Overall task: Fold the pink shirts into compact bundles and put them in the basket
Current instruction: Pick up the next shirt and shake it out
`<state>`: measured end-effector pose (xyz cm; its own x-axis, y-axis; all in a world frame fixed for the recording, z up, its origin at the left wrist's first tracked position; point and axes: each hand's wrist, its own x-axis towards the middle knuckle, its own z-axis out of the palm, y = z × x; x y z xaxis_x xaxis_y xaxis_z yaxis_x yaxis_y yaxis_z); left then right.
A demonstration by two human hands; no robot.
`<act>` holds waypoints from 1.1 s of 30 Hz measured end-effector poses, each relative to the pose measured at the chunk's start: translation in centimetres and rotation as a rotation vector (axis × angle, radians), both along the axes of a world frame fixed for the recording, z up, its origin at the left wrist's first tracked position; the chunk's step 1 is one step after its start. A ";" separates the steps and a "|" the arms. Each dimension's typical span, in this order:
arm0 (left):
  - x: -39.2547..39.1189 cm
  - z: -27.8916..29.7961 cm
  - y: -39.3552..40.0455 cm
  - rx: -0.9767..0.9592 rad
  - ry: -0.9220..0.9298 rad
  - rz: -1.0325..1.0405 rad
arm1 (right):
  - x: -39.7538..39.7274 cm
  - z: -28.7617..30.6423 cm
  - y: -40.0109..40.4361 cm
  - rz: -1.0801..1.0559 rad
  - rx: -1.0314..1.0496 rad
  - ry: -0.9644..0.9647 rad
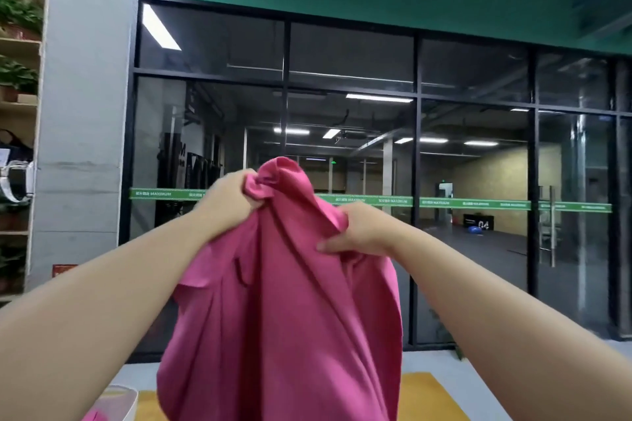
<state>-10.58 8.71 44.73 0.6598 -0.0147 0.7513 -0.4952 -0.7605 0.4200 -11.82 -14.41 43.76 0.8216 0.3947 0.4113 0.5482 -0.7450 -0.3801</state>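
- Left hand [232, 196] is raised out in front at arm's length, its fingers curled tight round a bunched top corner of the pink shirt [284, 311].
- Right hand [359, 232] sits a little lower and to the right, its thumb and fingers pinching a fold of the same cloth near the upper edge.
- Between the two hands the shirt hangs in the air, not spread flat on anything; its long axis runs top to bottom, the gathered top end pointing up and the loose body falling down out of view at the bottom edge.
- Deep creases run slantwise from the left hand's grip down toward the lower right, and a small puff of cloth stands up above that hand.
- At the bottom left corner stands a white basket [128, 402], only its rim and one wall showing, with a scrap of pink cloth [94, 417] beside it.
- Under the shirt lies a yellow mat [420, 396] on a pale floor.
- Behind is a dark glass wall [472, 154] with a green strip across it, and wooden shelves [20, 106] with plants at the left.
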 end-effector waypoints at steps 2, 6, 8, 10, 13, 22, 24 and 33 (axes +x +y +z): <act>0.4 0.7 1.3 -0.074 -0.079 0.158 | 0.6 -1.0 -0.5 -0.135 -0.173 0.014; 1.0 2.1 3.9 -0.210 -0.180 0.379 | 2.4 -1.3 -2.3 -0.421 -0.165 -0.082; 1.2 2.5 5.2 -0.308 -0.215 0.400 | 3.2 -0.6 -3.3 -0.477 0.094 -0.176; 1.8 2.4 6.2 -0.356 -0.207 0.410 | 3.0 0.7 -3.2 -0.383 0.364 -0.211; 2.9 1.0 7.2 -0.339 -0.091 0.452 | 2.4 2.1 -2.1 -0.140 0.791 -0.080; 4.8 -2.5 9.3 -0.355 0.066 0.370 | 3.1 2.0 -3.2 -0.062 1.085 0.125; 4.9 -2.2 8.9 -0.331 0.058 0.376 | 3.2 1.6 -2.9 -0.046 1.124 0.195; 1.8 0.8 1.0 -0.265 0.173 -0.246 | -0.1 0.1 1.2 0.053 -0.025 0.411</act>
